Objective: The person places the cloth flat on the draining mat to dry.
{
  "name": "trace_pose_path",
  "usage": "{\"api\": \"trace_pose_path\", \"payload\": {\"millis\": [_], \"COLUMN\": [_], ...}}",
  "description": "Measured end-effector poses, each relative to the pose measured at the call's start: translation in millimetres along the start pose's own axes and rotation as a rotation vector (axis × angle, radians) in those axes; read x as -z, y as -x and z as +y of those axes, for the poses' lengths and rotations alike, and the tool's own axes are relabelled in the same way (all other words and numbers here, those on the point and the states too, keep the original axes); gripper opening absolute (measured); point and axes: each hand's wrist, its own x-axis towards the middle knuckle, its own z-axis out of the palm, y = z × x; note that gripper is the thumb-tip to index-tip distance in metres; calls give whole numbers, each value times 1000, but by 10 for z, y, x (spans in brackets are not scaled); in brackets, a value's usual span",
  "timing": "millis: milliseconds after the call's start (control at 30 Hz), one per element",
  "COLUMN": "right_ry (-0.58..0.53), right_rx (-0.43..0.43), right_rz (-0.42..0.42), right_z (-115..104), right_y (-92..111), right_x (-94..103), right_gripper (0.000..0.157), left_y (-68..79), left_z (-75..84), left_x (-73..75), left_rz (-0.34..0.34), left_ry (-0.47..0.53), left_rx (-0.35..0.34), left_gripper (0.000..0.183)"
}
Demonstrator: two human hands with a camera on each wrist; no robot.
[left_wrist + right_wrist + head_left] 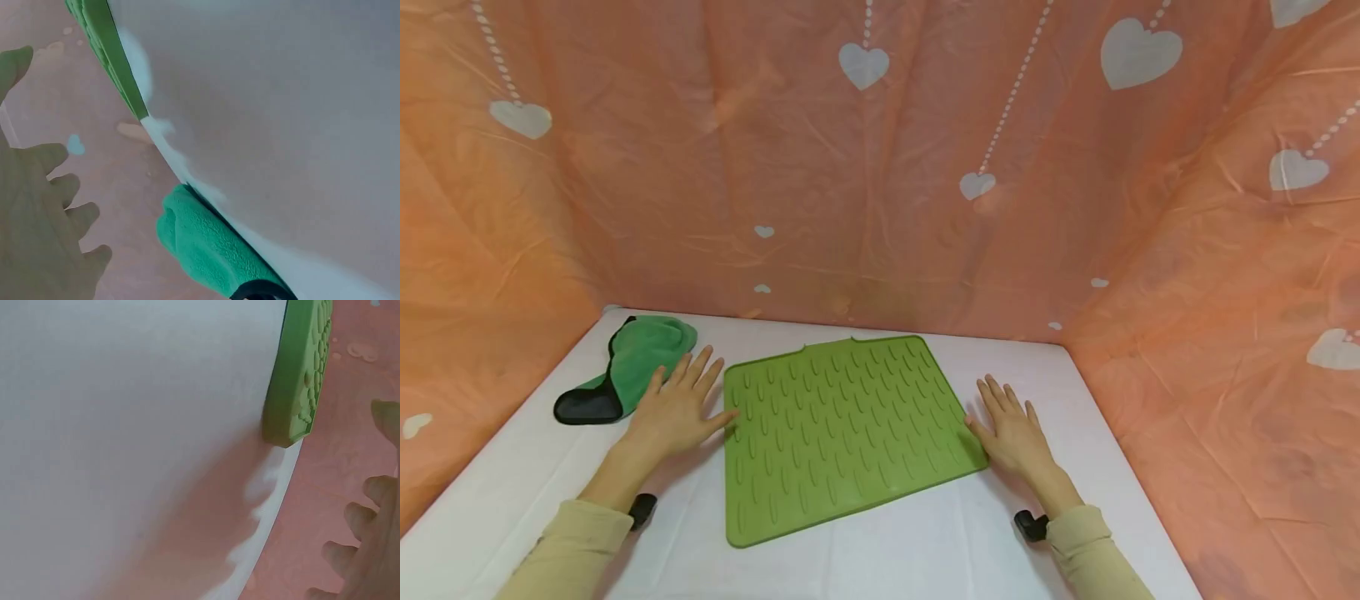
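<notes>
A green mat (850,425) with rows of raised ridges, silicone-like, lies slightly turned on the white table. My left hand (673,412) is spread beside its left edge, the thumb overlapping that edge in the head view. Off the right edge, my right hand (1015,433) is spread too, its thumb near the mat's corner. Both hands hold nothing; the wrist views show the left palm (31,219) and right fingers (359,522) raised off the tabletop. Just beyond my left fingers sits a folded green fleecy item (651,354) with black trim; its exact kind is unclear.
A white cloth covers the table (895,558). Orange fabric (850,208) with pale hearts hangs behind it and along both sides. Small black devices, the left one (642,511) and the right one (1032,526), are worn at my wrists.
</notes>
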Motion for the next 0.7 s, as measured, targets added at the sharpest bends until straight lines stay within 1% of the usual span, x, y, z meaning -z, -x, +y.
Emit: {"api": "trace_pose_path", "payload": {"millis": [167,267,400,533,600,700], "right_ry": [-16,-34,-77,-107,-96,-86], "right_rx": [54,90,137,184,205,245], "right_rz": [6,-9,-69,-158,-189,-218], "right_z": [1,-11,-41,-73,-85,-110], "right_y": [32,64,117,191,224,252], "right_x": [-48,-68,-84,-99,-110,-120], "right_gripper": [73,73,77,79,78,77], "left_y": [-15,-47,-116,-176,-207,-241], "left_z": [-103,-191,-334,-476,-554,-685], "left_x": [28,41,58,90,110,152], "left_rz": [18,20,6,-48,-70,-85], "left_ry": [6,5,-10,-15,-11,-9], "left_rx": [-3,-5,-6,9,14,17], "left_gripper": [91,90,89,91,91,91]}}
